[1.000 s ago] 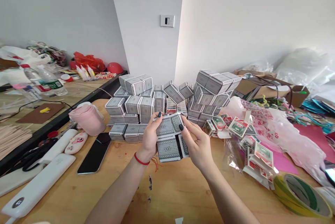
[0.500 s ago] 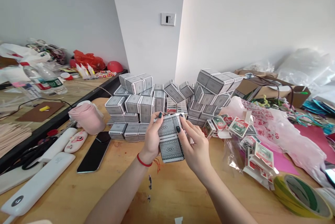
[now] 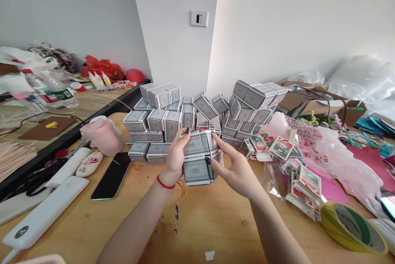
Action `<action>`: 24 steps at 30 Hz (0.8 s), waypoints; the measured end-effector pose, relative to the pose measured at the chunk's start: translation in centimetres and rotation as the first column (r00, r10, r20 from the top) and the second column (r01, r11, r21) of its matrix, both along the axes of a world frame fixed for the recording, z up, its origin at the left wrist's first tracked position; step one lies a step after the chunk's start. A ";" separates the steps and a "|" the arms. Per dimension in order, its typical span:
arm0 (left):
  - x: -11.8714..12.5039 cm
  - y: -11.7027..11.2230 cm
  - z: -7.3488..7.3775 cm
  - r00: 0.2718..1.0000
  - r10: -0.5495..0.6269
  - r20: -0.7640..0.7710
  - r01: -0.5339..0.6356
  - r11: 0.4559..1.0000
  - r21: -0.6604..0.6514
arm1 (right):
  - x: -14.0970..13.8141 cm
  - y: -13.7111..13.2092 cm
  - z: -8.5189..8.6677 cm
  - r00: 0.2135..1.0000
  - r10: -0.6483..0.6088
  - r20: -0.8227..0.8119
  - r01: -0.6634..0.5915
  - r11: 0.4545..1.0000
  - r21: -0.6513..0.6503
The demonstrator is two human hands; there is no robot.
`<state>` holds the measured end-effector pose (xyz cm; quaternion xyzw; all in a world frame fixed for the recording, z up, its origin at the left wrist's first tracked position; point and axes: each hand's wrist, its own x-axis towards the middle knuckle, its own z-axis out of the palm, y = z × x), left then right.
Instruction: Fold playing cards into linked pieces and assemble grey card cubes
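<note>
Block [image 3: 195, 171], patterned, boxy, seemingly cardboard

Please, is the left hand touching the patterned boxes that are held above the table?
Touching. The head view shows the left hand clasping the patterned boxes along their left side, without visible gap.

A black smartphone [image 3: 111, 176] is laid on the wooden tabletop [image 3: 210, 218], near a white elongated device [image 3: 49, 210] with a round dark spot. On the adjoining left table [image 3: 101, 101], plastic bottles [image 3: 63, 93] are placed near a red plastic bag [image 3: 105, 68]. At right, a yellow-green tape roll [image 3: 330, 225] is laid near a printed plastic bag [image 3: 333, 153]. A wall plate [image 3: 203, 19] is mounted above.
</note>
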<state>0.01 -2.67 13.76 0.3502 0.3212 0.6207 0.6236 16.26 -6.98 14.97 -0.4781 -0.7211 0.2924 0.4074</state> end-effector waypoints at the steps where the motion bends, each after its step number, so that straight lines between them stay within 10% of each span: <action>1: -0.1 0.1 -0.1 1.000 -0.007 -0.020 0.008 1.000 0.016 | 0.0 -0.1 0.1 1.000 0.000 0.010 0.000 1.000 -0.007; 13: -0.6 0.5 -0.8 0.971 0.001 -0.240 0.059 0.968 0.242 | 0.8 -0.5 0.5 0.995 0.030 0.092 -0.028 0.999 -0.024; 24: -0.2 0.7 -0.9 1.000 -0.018 -0.021 0.022 0.974 0.223 | -0.1 -0.7 0.4 0.994 -0.020 0.105 0.013 0.998 0.069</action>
